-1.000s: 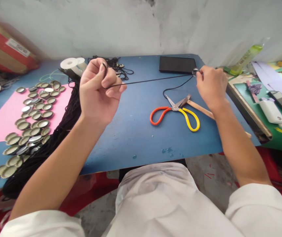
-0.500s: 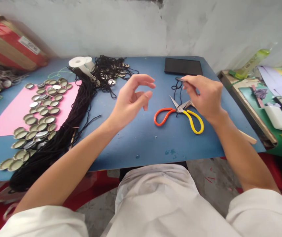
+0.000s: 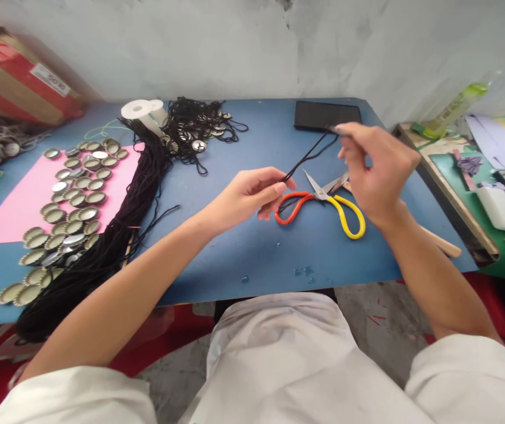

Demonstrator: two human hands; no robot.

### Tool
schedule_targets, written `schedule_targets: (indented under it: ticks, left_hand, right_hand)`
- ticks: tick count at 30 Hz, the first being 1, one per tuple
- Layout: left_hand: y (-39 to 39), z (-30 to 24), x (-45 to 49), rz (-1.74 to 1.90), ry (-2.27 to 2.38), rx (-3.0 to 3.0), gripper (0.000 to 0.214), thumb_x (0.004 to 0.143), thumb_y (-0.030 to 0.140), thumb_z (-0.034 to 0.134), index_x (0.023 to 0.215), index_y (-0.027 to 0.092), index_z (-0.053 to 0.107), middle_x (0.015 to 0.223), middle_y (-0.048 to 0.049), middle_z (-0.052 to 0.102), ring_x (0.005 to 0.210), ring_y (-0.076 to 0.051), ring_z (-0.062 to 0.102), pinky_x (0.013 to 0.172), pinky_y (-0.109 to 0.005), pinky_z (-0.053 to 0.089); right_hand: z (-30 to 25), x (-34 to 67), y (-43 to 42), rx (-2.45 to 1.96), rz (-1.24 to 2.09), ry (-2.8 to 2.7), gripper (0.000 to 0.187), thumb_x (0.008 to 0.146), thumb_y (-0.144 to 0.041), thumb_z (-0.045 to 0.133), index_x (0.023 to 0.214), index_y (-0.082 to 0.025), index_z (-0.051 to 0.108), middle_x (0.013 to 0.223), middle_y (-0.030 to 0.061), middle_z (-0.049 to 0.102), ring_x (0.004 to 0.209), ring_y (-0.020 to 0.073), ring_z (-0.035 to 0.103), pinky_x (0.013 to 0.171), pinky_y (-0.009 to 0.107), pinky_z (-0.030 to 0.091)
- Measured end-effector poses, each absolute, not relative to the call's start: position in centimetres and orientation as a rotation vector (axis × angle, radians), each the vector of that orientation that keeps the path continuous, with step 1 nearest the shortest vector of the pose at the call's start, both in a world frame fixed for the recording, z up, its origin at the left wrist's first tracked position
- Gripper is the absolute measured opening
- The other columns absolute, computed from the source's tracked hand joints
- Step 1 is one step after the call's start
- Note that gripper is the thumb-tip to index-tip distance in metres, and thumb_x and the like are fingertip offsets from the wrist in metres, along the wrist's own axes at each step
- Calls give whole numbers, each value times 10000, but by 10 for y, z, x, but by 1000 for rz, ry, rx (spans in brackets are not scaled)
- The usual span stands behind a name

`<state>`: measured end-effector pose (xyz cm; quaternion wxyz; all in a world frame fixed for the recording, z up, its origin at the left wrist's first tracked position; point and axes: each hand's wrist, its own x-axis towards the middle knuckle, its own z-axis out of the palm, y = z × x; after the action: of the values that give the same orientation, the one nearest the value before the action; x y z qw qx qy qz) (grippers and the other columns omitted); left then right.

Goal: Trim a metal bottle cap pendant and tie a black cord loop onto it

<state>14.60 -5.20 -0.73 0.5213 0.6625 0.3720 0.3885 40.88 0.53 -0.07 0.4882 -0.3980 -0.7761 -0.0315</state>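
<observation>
Near the front edge of the blue table (image 3: 217,268), a thick bundle (image 3: 102,253) of black cords slants away on the left, while on the right a wooden stick (image 3: 442,242) lies partly hidden under the right forearm. Just beyond the bundle, metal caps (image 3: 74,228) cluster on and around pink paper (image 3: 14,206). At mid-table, scissors (image 3: 322,195) lie with blades parted. Beside their red handle, the left hand (image 3: 243,200) pinches a black cord (image 3: 308,158) between thumb and fingers, its grip nearly closed. Two strands slope up from there to the right hand (image 3: 378,168), whose thumb and fingertips close on the upper end; what else it may hold is too blurred to tell. Farther back sit a black phone (image 3: 323,113), a heap (image 3: 197,121) of corded caps and white rolls (image 3: 136,110).
</observation>
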Motion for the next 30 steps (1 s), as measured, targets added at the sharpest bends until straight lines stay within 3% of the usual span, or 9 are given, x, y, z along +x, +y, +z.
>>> schedule_targets:
  ticks: [3,9,12,17,21,24,27,30]
  left_hand:
    - [-49,-3,140,1000,942,1547,301,1042,467,769,945,182,752,633,29,580,508,-92,534,501,-227,473]
    - [-39,-2,129,1112,1006,1497,235,991,378,820,869,192,746,633,29,571,493,-78,463,496,-222,477]
    - [-34,-2,123,1160,1026,1483,215,961,349,844,854,192,742,673,22,587,492,-71,450,488,-229,478]
    - [-28,-1,117,1209,1051,1510,192,931,317,858,870,180,739,737,-2,638,499,-70,483,483,-235,483]
    - [-28,1,116,1251,1082,1501,182,893,290,872,863,175,734,758,-5,646,508,-62,491,472,-211,457]
    - [-31,4,117,1214,1083,1486,190,885,291,874,851,174,729,748,-4,647,510,-58,483,471,-198,440]
    - [-36,6,122,1150,1060,1470,192,890,299,868,846,172,730,696,6,621,511,-63,482,474,-193,430]
    - [-43,5,131,1095,1043,1449,197,904,311,857,853,174,725,664,7,618,514,-72,487,472,-193,419]
  right_hand:
    - [7,412,19,-897,-30,-1633,336,1161,-466,563,1080,-247,804,776,37,751,666,201,687,705,364,543]
    - [14,415,40,-714,254,-1339,241,1082,-295,633,844,-270,609,652,2,654,492,168,528,481,328,398]
    - [13,417,47,-676,338,-1287,203,1054,-300,617,864,-299,548,675,-7,612,478,175,486,448,329,350]
    - [11,424,65,-701,295,-1205,155,1083,-367,443,935,-344,407,698,-56,387,483,185,338,434,324,309]
    - [15,430,67,-832,275,-1236,189,1067,-274,369,889,-338,350,700,-58,259,516,195,305,447,323,314]
    - [16,432,54,-1067,320,-1636,275,1035,-223,518,792,-298,413,632,-52,353,553,169,411,549,327,355]
    - [11,428,38,-1312,360,-2082,318,986,-267,719,706,-236,572,601,-34,482,597,152,429,638,339,334]
    - [2,416,28,-1395,327,-2259,162,1029,-360,737,940,-227,763,669,-16,604,639,177,523,715,346,405]
